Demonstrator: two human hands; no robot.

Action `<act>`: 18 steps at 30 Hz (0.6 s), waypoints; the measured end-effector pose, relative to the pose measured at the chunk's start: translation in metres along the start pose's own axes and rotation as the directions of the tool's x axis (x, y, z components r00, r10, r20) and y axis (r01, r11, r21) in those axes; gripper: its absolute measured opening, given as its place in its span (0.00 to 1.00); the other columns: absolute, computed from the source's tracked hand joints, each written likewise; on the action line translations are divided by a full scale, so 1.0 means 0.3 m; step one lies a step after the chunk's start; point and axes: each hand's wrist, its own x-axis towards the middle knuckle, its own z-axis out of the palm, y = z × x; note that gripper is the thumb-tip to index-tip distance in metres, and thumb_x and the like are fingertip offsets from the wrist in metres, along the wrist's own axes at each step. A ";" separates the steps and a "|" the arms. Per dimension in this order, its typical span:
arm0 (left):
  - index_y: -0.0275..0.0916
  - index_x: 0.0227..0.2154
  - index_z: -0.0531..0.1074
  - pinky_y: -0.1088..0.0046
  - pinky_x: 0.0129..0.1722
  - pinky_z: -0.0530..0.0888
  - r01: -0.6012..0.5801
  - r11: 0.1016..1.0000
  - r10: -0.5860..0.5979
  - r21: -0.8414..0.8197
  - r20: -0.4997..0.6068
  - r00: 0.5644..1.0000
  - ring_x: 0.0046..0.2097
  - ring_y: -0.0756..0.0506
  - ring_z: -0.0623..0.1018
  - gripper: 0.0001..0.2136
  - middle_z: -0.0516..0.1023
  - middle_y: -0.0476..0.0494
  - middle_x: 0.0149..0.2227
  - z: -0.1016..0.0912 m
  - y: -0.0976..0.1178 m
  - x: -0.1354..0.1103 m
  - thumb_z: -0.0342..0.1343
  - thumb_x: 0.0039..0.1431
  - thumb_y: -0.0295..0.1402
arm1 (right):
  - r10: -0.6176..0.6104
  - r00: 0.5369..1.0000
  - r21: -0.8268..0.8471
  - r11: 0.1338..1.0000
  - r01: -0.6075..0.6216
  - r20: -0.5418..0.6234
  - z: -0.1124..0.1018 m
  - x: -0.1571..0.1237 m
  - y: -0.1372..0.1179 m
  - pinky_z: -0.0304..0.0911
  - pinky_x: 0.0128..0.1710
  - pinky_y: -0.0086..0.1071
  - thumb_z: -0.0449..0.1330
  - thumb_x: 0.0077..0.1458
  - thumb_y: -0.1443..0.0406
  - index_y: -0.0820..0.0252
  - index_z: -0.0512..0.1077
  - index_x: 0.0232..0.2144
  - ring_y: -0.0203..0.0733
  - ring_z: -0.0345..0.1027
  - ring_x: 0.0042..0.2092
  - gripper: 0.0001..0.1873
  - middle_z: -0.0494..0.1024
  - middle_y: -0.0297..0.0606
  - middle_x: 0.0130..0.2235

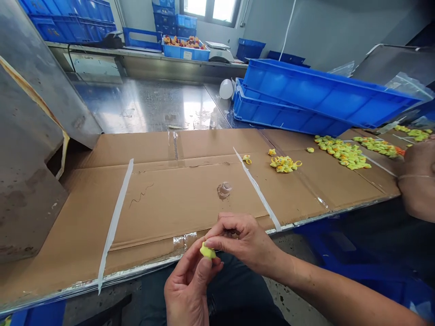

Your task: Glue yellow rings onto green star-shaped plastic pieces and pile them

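Between my two hands, just in front of the table edge, is a small yellow toy figure (208, 251). My left hand (188, 287) grips it from below between thumb and fingers. From above, the thumb and fingers of my right hand (246, 240) pinch its top. The fingers cover part of the figure, so its details cannot be made out. Beyond my hands a small clear cup (224, 188) stands on the cardboard (163, 199). To its right lie a yellow piece with an orange ring (247, 159) and a small pile of similar yellow figures (284, 165).
White tape strips (117, 217) cross the cardboard. Stacked blue crates (292, 106) stand at the back right, near more yellow figures (346, 153). Another person's arm (418, 176) is at the right edge. A metal housing (27, 181) rises on the left.
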 end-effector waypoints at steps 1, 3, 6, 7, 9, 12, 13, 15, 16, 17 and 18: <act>0.36 0.30 0.81 0.74 0.30 0.79 0.006 1.000 -0.006 0.012 -0.011 1.000 0.27 0.48 0.80 0.15 0.83 0.42 0.31 0.001 0.005 -0.001 0.72 0.35 0.31 | 0.002 1.000 0.012 1.000 -0.002 0.011 -0.001 0.001 -0.002 0.58 0.25 0.24 0.66 0.52 0.69 0.62 0.79 0.26 0.32 0.63 0.27 0.03 0.72 0.31 0.24; 0.35 0.28 0.81 0.76 0.30 0.79 0.066 0.998 -0.066 0.000 0.001 0.998 0.27 0.46 0.81 0.15 0.83 0.41 0.29 0.004 0.020 -0.003 0.73 0.32 0.30 | 0.019 1.000 0.074 0.997 -0.021 0.021 -0.001 -0.001 -0.005 0.60 0.25 0.23 0.65 0.52 0.67 0.62 0.79 0.29 0.33 0.65 0.27 0.03 0.73 0.32 0.25; 0.36 0.26 0.81 0.78 0.29 0.78 0.219 0.974 -0.217 -0.062 0.038 0.975 0.27 0.45 0.81 0.16 0.83 0.39 0.27 0.002 0.040 -0.006 0.74 0.28 0.30 | 0.028 0.999 0.244 0.970 -0.024 -0.016 0.005 -0.014 -0.008 0.64 0.28 0.23 0.60 0.59 0.64 0.62 0.76 0.37 0.34 0.69 0.30 0.08 0.77 0.34 0.29; 0.36 0.26 0.81 0.79 0.28 0.78 0.263 0.961 -0.259 -0.085 0.060 0.964 0.27 0.46 0.81 0.16 0.83 0.39 0.27 -0.003 0.045 -0.006 0.74 0.27 0.30 | 0.022 0.999 0.296 0.955 -0.014 -0.025 0.008 -0.019 -0.007 0.64 0.28 0.23 0.58 0.61 0.63 0.62 0.75 0.39 0.34 0.71 0.32 0.09 0.77 0.35 0.30; 0.36 0.26 0.81 0.81 0.28 0.78 0.336 0.935 -0.321 -0.116 0.128 0.938 0.27 0.47 0.82 0.15 0.83 0.40 0.28 -0.016 0.050 -0.006 0.74 0.29 0.30 | 0.017 1.000 0.373 0.928 -0.011 -0.013 0.014 -0.029 -0.004 0.64 0.28 0.22 0.56 0.62 0.63 0.62 0.73 0.41 0.34 0.72 0.33 0.10 0.79 0.37 0.32; 0.38 0.29 0.81 0.82 0.29 0.77 0.398 0.907 -0.352 -0.139 0.271 0.896 0.28 0.48 0.82 0.09 0.84 0.42 0.29 -0.046 0.046 -0.004 0.69 0.41 0.28 | 0.031 0.998 0.434 0.899 -0.051 0.051 0.021 -0.043 0.004 0.66 0.30 0.24 0.56 0.63 0.61 0.63 0.71 0.44 0.36 0.73 0.34 0.12 0.80 0.39 0.34; 0.39 0.31 0.81 0.82 0.30 0.77 0.407 0.903 -0.350 -0.141 0.311 0.884 0.29 0.48 0.82 0.07 0.84 0.42 0.30 -0.055 0.044 -0.004 0.67 0.46 0.27 | 0.026 0.998 0.439 0.897 -0.051 0.064 0.023 -0.048 0.007 0.67 0.32 0.26 0.55 0.63 0.61 0.63 0.70 0.45 0.37 0.74 0.35 0.12 0.80 0.39 0.35; 0.40 0.33 0.81 0.82 0.31 0.77 0.409 0.901 -0.336 -0.143 0.365 0.868 0.31 0.49 0.82 0.06 0.84 0.43 0.31 -0.071 0.040 -0.002 0.62 0.52 0.26 | -0.006 0.997 0.428 0.903 -0.030 0.083 0.025 -0.058 0.013 0.69 0.39 0.31 0.55 0.64 0.61 0.62 0.68 0.47 0.39 0.74 0.39 0.13 0.80 0.41 0.37; 0.40 0.33 0.81 0.82 0.31 0.77 0.407 0.902 -0.330 -0.148 0.373 0.867 0.31 0.48 0.82 0.06 0.84 0.43 0.32 -0.076 0.038 -0.001 0.62 0.52 0.27 | -0.031 0.995 0.406 0.914 -0.008 0.090 0.025 -0.063 0.016 0.68 0.41 0.33 0.56 0.63 0.61 0.62 0.67 0.49 0.40 0.74 0.40 0.14 0.80 0.41 0.39; 0.40 0.33 0.81 0.82 0.31 0.77 0.405 0.901 -0.329 -0.153 0.365 0.871 0.31 0.48 0.82 0.06 0.84 0.43 0.31 -0.077 0.036 -0.001 0.64 0.50 0.28 | -0.066 0.994 0.369 0.929 0.027 0.092 0.025 -0.069 0.019 0.68 0.41 0.33 0.57 0.62 0.61 0.62 0.66 0.51 0.40 0.73 0.40 0.16 0.80 0.41 0.40; 0.40 0.32 0.81 0.83 0.30 0.77 0.402 0.902 -0.332 -0.160 0.341 0.879 0.29 0.49 0.82 0.07 0.84 0.43 0.30 -0.076 0.035 -0.001 0.66 0.47 0.29 | -0.113 0.990 0.315 0.946 0.081 0.082 0.026 -0.075 0.022 0.67 0.38 0.31 0.59 0.61 0.61 0.61 0.65 0.52 0.39 0.73 0.39 0.19 0.79 0.41 0.41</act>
